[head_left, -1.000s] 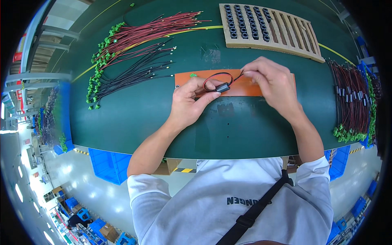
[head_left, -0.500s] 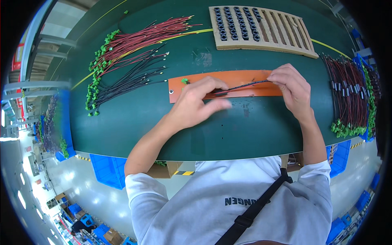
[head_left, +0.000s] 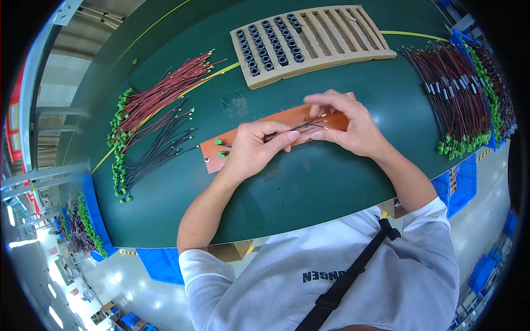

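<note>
My left hand (head_left: 256,148) is closed on a few thin wires (head_left: 301,127), thumb against the fingers. Green connectors (head_left: 221,143) on the wires stick out left of that hand, over an orange strip (head_left: 210,157). The bare wire tips fan out on its other side, towards my right hand (head_left: 353,126). The right hand's fingers are spread, with the index finger raised and the thumb close to the wires. Whether that thumb touches them I cannot tell. My left fingers hide the middle of the wires.
On the green table (head_left: 309,193), red wires (head_left: 165,85) and black wires (head_left: 160,140) with green connectors lie at left. A cardboard tray (head_left: 326,60) at the back holds rows of black rings (head_left: 276,47). Wire bundles with grey sleeves (head_left: 452,91) lie at right, beside a blue bin (head_left: 469,49).
My right hand has let go of the wire ends and come left, its fingers now apart. A second green connector shows beside my left hand. The whole view has tilted.
</note>
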The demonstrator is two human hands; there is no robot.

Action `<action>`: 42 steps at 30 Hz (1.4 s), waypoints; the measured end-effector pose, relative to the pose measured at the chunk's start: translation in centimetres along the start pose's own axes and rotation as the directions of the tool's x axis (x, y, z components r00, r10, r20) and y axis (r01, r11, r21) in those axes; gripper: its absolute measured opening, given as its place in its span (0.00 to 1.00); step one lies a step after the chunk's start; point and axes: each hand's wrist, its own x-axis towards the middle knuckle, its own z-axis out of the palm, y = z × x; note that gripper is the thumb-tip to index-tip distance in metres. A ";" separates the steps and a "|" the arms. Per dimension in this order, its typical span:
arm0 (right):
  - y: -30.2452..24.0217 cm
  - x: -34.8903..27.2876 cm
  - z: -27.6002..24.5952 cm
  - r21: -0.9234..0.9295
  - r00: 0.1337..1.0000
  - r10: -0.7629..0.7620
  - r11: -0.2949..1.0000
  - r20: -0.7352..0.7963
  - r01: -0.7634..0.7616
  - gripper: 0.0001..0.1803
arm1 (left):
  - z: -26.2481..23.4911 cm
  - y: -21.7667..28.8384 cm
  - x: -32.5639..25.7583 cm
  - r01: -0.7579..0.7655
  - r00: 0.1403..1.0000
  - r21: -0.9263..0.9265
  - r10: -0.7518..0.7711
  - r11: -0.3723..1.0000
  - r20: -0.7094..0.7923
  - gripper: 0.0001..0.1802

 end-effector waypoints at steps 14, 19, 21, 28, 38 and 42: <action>0.2 -0.3 1.5 0.363 0.912 0.408 0.846 0.032 -0.391 0.10 | 0.6 -0.1 -0.6 -0.100 0.994 0.035 0.099 0.994 0.037 0.09; 0.5 -0.5 2.3 0.382 0.939 0.344 0.867 0.005 -0.319 0.08 | 0.8 0.0 -0.5 -0.104 0.994 -0.001 0.104 0.995 0.034 0.09; 0.4 -0.3 2.2 0.380 0.936 0.351 0.864 0.017 -0.331 0.09 | 0.7 0.1 -0.5 -0.118 0.992 -0.011 0.118 0.993 0.037 0.09; 0.5 -0.4 2.1 0.374 0.942 0.333 0.871 0.025 -0.318 0.08 | 0.5 -0.2 -0.6 -0.049 0.998 -0.016 0.049 0.999 0.042 0.09; 0.3 -0.4 2.0 0.370 0.940 0.339 0.870 0.026 -0.324 0.09 | 0.7 -0.4 -0.5 -0.106 0.994 0.014 0.105 0.994 0.034 0.09; -0.4 -0.3 2.1 0.391 0.941 0.337 0.868 -0.012 -0.306 0.11 | 0.4 0.0 -0.5 -0.053 0.995 0.047 0.048 0.998 0.086 0.10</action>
